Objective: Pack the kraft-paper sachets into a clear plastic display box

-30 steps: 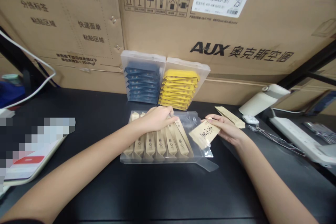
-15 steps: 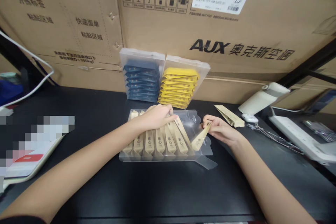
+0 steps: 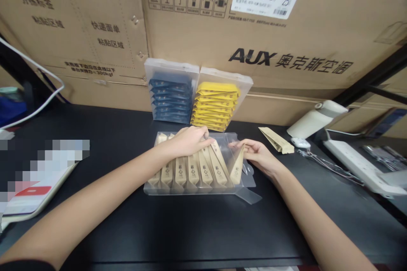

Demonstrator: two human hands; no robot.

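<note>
A clear plastic box [image 3: 193, 192] lies on the black table with its flaps open at the right end. Inside stands a row of brown paper packets [image 3: 193, 172] with dark print, leaning to the left. Across their tops rests my left hand [image 3: 192, 139], its fingers curled and closed over the packets. At the box's open right end, my right hand [image 3: 260, 157] pinches a single brown packet [image 3: 237, 169] by its upper part. That packet's lower end is inside the box, apart from the row at the top. Another brown packet [image 3: 277, 140] lies on the table behind my right hand.
Behind the box stand a clear case of blue packets [image 3: 171, 101] and one of yellow packets [image 3: 216, 103], against large cardboard cartons [image 3: 286, 38]. To the right are a white bottle [image 3: 313, 120], a small white device [image 3: 300, 143] and a power strip [image 3: 356, 165]. A partly blurred-out flat item [image 3: 41, 199] lies left.
My right hand has moved left, bringing its packet closer to the row and more upright in the box. My left hand stays on the packets.
</note>
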